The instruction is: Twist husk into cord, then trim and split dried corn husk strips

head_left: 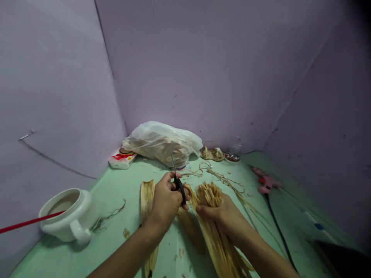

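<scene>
My left hand [165, 200] is closed round the black handles of a pair of scissors [177, 179], whose blades point up and away. My right hand [220, 214] grips a bundle of dried corn-husk strips [209, 195], its cut ends fanned upward beside the scissors. The bundle's long end runs down toward me under my right wrist. A flat husk [147, 193] lies on the green table [121, 189] just left of my left hand, and another lies under my hands.
A white pot [68, 214] with a red stick stands at the left. At the back are a plastic bag of husks [162, 143], a red-and-white packet [122, 159], a woven coil [213, 154] and a small dish [232, 157]. A pink glue gun [266, 182] with black cord lies at the right.
</scene>
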### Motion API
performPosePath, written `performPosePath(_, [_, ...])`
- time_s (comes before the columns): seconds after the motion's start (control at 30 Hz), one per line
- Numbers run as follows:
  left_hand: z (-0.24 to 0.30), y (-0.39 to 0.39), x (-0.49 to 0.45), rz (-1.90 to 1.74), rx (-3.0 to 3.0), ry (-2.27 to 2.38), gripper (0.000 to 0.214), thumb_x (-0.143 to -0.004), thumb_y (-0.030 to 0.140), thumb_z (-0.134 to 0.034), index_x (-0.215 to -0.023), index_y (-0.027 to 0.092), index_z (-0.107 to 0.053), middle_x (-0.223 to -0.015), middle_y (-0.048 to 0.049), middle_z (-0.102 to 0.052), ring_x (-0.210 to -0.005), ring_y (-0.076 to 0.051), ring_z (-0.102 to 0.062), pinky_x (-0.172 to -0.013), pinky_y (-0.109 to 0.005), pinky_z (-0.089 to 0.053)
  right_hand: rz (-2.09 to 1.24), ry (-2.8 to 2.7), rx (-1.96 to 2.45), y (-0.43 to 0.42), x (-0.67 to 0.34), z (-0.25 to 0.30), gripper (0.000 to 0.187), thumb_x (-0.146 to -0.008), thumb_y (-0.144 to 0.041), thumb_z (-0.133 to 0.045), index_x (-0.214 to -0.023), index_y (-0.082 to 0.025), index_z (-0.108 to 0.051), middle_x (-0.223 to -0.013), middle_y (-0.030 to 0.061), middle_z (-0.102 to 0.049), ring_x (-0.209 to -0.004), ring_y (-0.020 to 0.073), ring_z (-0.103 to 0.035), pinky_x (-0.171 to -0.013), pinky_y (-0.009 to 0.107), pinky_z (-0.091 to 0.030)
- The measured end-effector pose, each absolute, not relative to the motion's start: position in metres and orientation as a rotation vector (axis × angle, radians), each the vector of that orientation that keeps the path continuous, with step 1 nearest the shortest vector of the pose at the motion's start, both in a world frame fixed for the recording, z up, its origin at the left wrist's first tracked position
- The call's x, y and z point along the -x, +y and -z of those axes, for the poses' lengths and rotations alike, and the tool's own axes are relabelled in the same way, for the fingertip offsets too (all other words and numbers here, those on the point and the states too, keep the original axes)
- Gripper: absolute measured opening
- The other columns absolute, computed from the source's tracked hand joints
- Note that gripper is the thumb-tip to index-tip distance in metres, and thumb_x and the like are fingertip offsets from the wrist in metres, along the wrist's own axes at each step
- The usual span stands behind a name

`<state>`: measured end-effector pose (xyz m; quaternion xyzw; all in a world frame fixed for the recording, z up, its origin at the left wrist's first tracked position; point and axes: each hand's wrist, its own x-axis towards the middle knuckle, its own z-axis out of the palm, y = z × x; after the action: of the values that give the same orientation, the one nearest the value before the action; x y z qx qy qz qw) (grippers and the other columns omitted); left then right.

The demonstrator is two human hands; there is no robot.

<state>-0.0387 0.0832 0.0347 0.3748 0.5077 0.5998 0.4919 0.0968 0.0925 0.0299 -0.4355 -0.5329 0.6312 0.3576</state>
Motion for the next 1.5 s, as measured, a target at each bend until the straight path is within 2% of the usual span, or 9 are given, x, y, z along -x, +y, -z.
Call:
performPosePath(0.1, [-0.037, 0.085, 0.047, -1.338, -0.968, 1.271, 0.04, -0.057, 0.015, -0.059, -0.093, 0.017, -0.043, -0.057, 0.0035, -0.055, -0.048, -0.014, -0.055, -0.034, -0.02, -0.04, -1.586, -1.36, 1.179, 0.098, -0.106, -0.03, 0.021, -0.053, -0.017, -0.065, -0.073, -0.012, -0.06, -0.063, 0.0002, -0.06, -0.056, 0.0124, -0.053, -0.052, 0.022, -0.041])
performPosePath(0.23, [-0.04, 0.088, 0.065, -1.07, -1.169, 1.174, 0.036, -0.064, 0.025, -0.056, -0.097, 0.015, -0.048, -0.068, -0.0029, -0.062, -0.054, -0.014, -0.058, -0.036, -0.017, -0.034, -1.476, -1.243, 1.308, 0.112, -0.126, -0.031, 0.032, -0.051, -0.019, -0.066, -0.082, -0.013, -0.06, -0.071, 0.0039, -0.065, -0.06, 0.0179, -0.058, -0.054, 0.027, -0.044])
performPosePath(0.37, [-0.035, 0.089, 0.072, -0.793, -1.349, 1.058, 0.039, -0.061, 0.021, -0.055, -0.1, 0.013, -0.054, -0.072, -0.0043, -0.064, -0.058, -0.014, -0.058, -0.039, -0.017, -0.032, -1.42, -1.177, 1.339, 0.124, -0.144, -0.033, 0.033, -0.05, -0.023, -0.067, -0.081, -0.013, -0.06, -0.069, 0.0056, -0.065, -0.06, 0.0208, -0.06, -0.054, 0.029, -0.045])
performPosePath(0.47, [-0.025, 0.089, 0.07, -0.672, -1.425, 1.069, 0.037, -0.059, 0.02, -0.055, -0.096, 0.014, -0.057, -0.07, -0.0017, -0.062, -0.056, -0.012, -0.054, -0.041, -0.018, -0.031, -1.313, -1.222, 1.374, 0.125, -0.145, -0.034, 0.029, -0.051, -0.022, -0.066, -0.078, -0.013, -0.06, -0.065, 0.0038, -0.062, -0.058, 0.0188, -0.058, -0.052, 0.028, -0.045])
performPosePath(0.7, [-0.02, 0.09, 0.067, -0.707, -1.504, 1.177, 0.024, -0.061, 0.023, -0.055, -0.084, 0.015, -0.06, -0.069, -0.0002, -0.058, -0.058, -0.011, -0.05, -0.045, -0.019, -0.033, -1.032, -1.517, 1.369, 0.111, -0.127, -0.04, 0.007, -0.055, -0.018, -0.058, -0.06, -0.014, -0.055, -0.056, -0.0006, -0.052, -0.052, 0.011, -0.046, -0.047, 0.021, -0.037])
performPosePath(0.93, [-0.034, 0.092, 0.068, -0.661, -1.412, 1.156, 0.035, -0.059, 0.017, -0.056, -0.093, 0.015, -0.057, -0.073, -0.0017, -0.06, -0.057, -0.011, -0.053, -0.045, -0.019, -0.036, -1.021, -1.627, 1.356, 0.107, -0.126, -0.038, 0.012, -0.063, -0.024, -0.057, -0.059, -0.015, -0.049, -0.053, -0.0024, -0.046, -0.049, 0.0088, -0.042, -0.043, 0.019, -0.034])
performPosePath(1.27, [-0.037, 0.091, 0.071, -0.628, -1.52, 1.148, 0.032, -0.058, 0.021, -0.061, -0.09, 0.014, -0.061, -0.073, -0.0025, -0.062, -0.061, -0.012, -0.056, -0.05, -0.02, -0.042, -0.996, -1.762, 1.26, 0.105, -0.13, -0.04, 0.012, -0.066, -0.022, -0.054, -0.06, -0.016, -0.047, -0.053, -0.0031, -0.043, -0.048, 0.0073, -0.037, -0.042, 0.019, -0.031])
performPosePath(1.4, [-0.039, 0.089, 0.068, -0.609, -1.412, 1.175, 0.032, -0.056, 0.018, -0.059, -0.088, 0.013, -0.061, -0.075, -0.0038, -0.062, -0.057, -0.013, -0.057, -0.044, -0.019, -0.042, -1.035, -1.758, 1.242, 0.104, -0.13, -0.044, 0.015, -0.066, -0.022, -0.053, -0.056, -0.016, -0.043, -0.05, -0.0037, -0.04, -0.046, 0.007, -0.035, -0.041, 0.019, -0.029])
performPosePath(1.5, [-0.04, 0.088, 0.066, -0.6, -1.341, 1.191, 0.039, -0.057, 0.018, -0.057, -0.095, 0.013, -0.058, -0.076, -0.0053, -0.062, -0.056, -0.016, -0.06, -0.038, -0.02, -0.042, -1.02, -1.769, 1.261, 0.106, -0.132, -0.047, 0.016, -0.066, -0.024, -0.054, -0.055, -0.016, -0.044, -0.051, -0.0033, -0.039, -0.047, 0.0071, -0.034, -0.041, 0.019, -0.029])
